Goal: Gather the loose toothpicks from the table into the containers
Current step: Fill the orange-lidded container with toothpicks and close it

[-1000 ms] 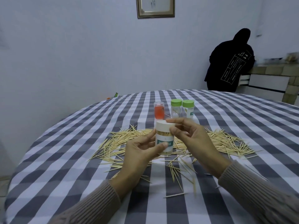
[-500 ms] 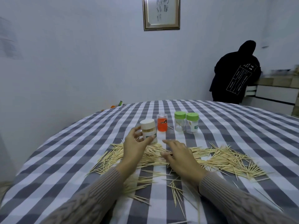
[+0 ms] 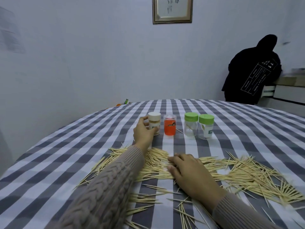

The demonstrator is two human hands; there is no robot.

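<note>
Beside the orange container (image 3: 169, 125), two green-lidded jars (image 3: 198, 125) stand.

Grey-and-white gingham on the tablecloth (image 3: 231, 123); pale straw yellow across the scattered toothpicks (image 3: 247, 171) from nine o'clock round to three. Cream white on the lid of the container (image 3: 154, 123) at twelve o'clock, translucent orange-red on the jar (image 3: 169, 128) beside it, lime green on the caps of two clear jars (image 3: 191, 124) (image 3: 206, 127) toward one o'clock. Taupe cable-knit on the sleeve (image 3: 107, 187), black with white line print on the hooded jacket (image 3: 250, 71) at two o'clock, dull gold on the picture frame (image 3: 172, 21), pale blue-grey on the wall (image 3: 82, 55).
</note>
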